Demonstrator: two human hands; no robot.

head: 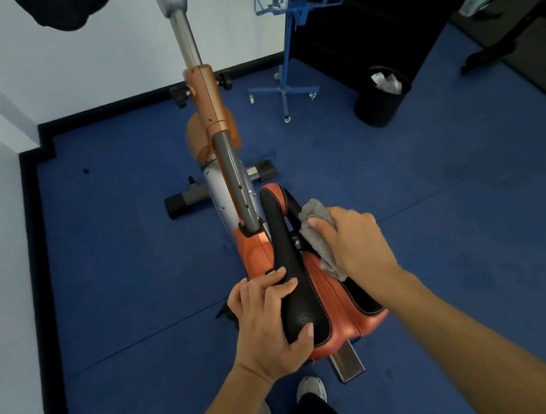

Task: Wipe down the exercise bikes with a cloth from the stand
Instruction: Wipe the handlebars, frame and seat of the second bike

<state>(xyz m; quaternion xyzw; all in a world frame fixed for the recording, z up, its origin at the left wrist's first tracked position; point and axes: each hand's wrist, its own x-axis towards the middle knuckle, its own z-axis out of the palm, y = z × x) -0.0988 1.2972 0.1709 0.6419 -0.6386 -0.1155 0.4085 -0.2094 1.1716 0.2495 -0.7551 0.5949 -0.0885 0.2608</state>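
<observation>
Left forearm enters from 6 o'clock, right from 4 o'clock. Left hand (270, 320) grips the saddle (303, 309), thumb across its top and fingers along its flank. Right hand (355, 241), at 1 o'clock of the left, knuckles up, apparently curls round the cloth (317, 215).

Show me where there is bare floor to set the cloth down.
Bare carpet lies left of the bike frame, out to the black skirting. More lies right of the saddle, below the waste bin and blue stand. Crowded: the saddle, gripped by the left hand, with the right hand holding the grey cloth on it.
</observation>
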